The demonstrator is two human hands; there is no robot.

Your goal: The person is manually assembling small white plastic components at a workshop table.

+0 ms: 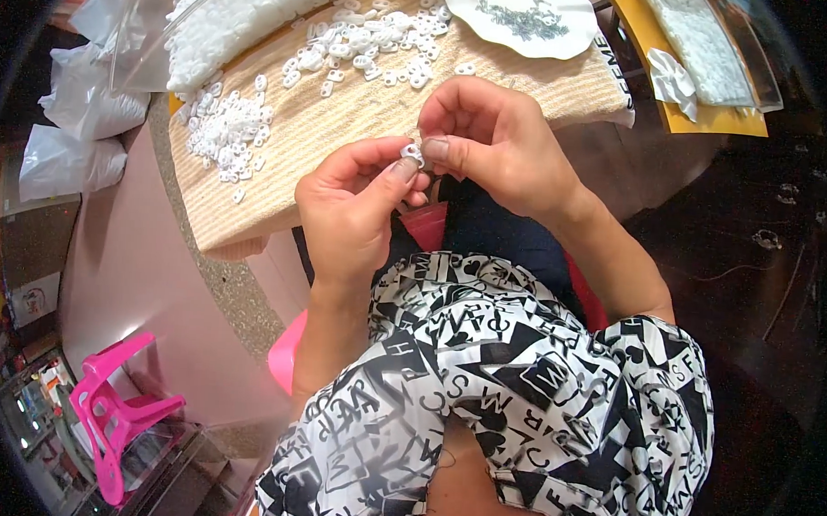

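White plastic clip point(412, 153) is sitting pinched between your left hand point(356, 200) and right hand point(492, 142), near the mat's point(279, 174) edge; you're gripping by fingertips only, so a slip could drop it into your lap.

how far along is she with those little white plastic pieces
No finished batch can be told apart in this view. In hand: both the left hand and right hand pinch one small white piece between the fingertips. Left: many loose white pieces on the beige mat, a clear bag of white pieces, and small metal parts on the white plate.
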